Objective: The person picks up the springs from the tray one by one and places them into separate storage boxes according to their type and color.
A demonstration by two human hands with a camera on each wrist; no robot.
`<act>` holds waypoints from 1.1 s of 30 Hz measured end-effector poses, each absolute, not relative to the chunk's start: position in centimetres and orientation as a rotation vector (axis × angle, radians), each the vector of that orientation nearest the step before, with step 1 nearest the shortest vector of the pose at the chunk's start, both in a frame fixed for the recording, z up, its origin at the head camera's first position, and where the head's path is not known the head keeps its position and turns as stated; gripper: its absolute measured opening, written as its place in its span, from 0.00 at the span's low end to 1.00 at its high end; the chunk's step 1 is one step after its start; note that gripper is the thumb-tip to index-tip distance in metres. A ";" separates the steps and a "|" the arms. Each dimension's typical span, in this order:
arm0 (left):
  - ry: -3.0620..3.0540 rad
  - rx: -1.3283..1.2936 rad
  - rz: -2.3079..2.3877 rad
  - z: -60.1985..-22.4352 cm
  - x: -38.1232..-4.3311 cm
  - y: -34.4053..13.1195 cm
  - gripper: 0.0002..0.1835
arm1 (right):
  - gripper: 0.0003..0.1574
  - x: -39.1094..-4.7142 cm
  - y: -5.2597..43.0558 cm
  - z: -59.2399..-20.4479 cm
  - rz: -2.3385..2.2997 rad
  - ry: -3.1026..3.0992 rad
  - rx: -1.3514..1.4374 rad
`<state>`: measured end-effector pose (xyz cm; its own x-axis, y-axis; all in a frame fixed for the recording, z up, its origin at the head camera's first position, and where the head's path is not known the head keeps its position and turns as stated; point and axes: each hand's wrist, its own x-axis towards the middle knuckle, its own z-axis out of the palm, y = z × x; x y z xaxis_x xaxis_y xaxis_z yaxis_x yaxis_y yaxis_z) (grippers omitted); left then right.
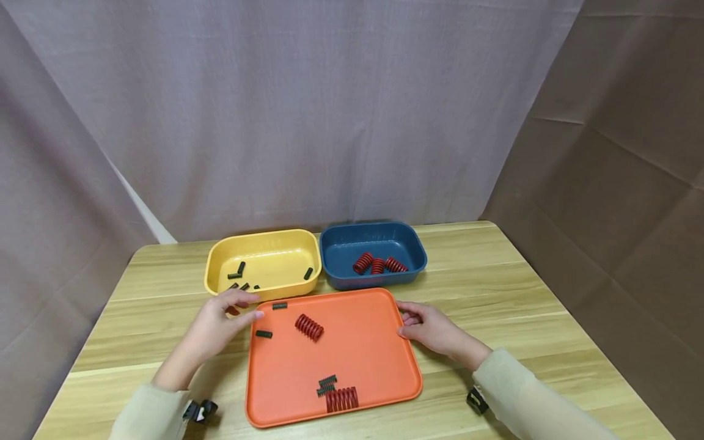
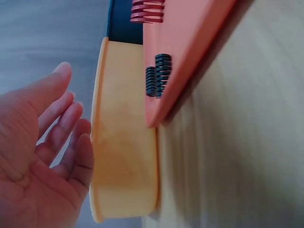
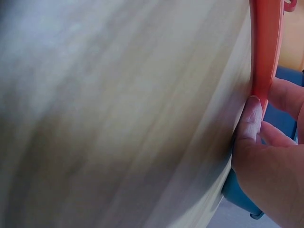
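An orange tray (image 1: 374, 354) lies in front of two bins, its right rim pinched between the thumb and fingers of my right hand (image 1: 431, 327). My left hand (image 1: 222, 321) hovers at the tray's back left corner with fingers spread, beside the yellow bin (image 1: 213, 269); its palm holds nothing in the left wrist view. A small dark spring (image 1: 280, 305), another dark spring (image 1: 264, 334) and a large red spring (image 1: 309, 328) lie toward the tray's back left. Near the front rim, small dark springs (image 1: 327, 385) lie against a second red spring (image 1: 341, 399).
Several small dark springs (image 1: 234, 275) lie in the yellow bin. The blue bin (image 1: 374, 283) beside it holds red springs (image 1: 377, 266). A grey curtain (image 1: 330, 122) hangs behind the wooden table (image 1: 495, 293), and a brown cloth wall (image 1: 616, 153) stands right.
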<state>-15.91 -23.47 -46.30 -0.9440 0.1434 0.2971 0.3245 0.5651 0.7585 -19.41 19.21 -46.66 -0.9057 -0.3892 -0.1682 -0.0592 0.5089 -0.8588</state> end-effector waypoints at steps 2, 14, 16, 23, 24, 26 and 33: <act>-2.619 -0.405 -1.362 -46.6 -15.8 -23.6 0.15 | 0.36 -19.3 19.1 -46.5 -1.358 2.413 -0.370; -2.776 -0.335 -1.513 -48.5 -15.7 -24.0 0.15 | 0.37 -20.4 20.2 -48.8 -1.328 2.437 -0.360; -2.792 -0.389 -1.491 -48.6 -15.7 -23.9 0.14 | 0.37 -20.4 20.1 -48.8 -1.321 2.443 -0.347; -2.860 -0.462 -1.444 -49.2 -15.9 -23.8 0.10 | 0.37 -20.4 20.0 -48.8 -1.333 2.431 -0.360; -2.868 -0.466 -1.443 -49.2 -15.9 -23.8 0.10 | 0.37 -20.4 20.0 -48.8 -1.333 2.428 -0.357; -2.884 -0.463 -1.442 -49.2 -16.0 -23.7 0.09 | 0.37 -20.4 20.0 -48.7 -1.332 2.427 -0.350; -2.905 -0.505 -1.392 -48.9 -16.1 -23.4 0.08 | 0.38 -20.3 20.0 -48.4 -1.353 2.410 -0.377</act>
